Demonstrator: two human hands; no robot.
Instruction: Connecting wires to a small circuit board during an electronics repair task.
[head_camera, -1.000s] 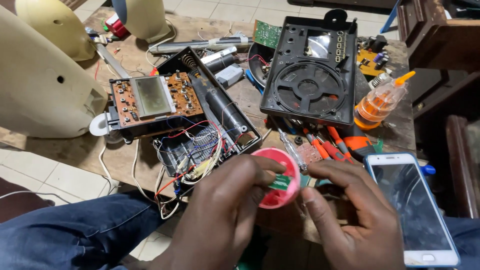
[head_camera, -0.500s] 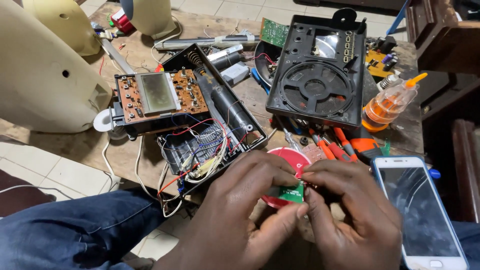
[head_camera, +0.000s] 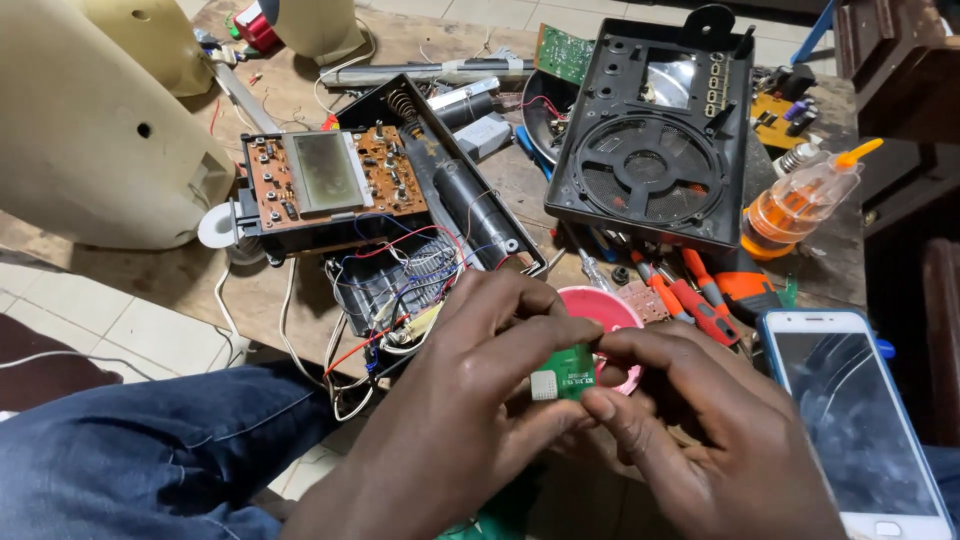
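Nearest the camera, the left hand and the right hand met over the near edge of the worn wooden worktable, both pinching a small green rectangular circuit board between thumbs and fingertips. The board lay roughly flat, its long axis running left to right between the two grips, one white corner toward the left thumb; which face pointed up could not be told. It hung just in front of a round pink plastic lid, close to it, though contact could not be judged. A denim-clad leg filled the space below left, and a white-framed smartphone lay face up just right of the right hand, so free room sideways was slight. Beyond the hands, an opened black radio chassis with a brown circuit board and tangled red, blue and white wires sat left of centre, red-handled screwdrivers lay just past the lid, and a black plastic back cover with a round speaker grille stood farther back. A clear squeeze bottle of orange liquid rested near the table's right edge.
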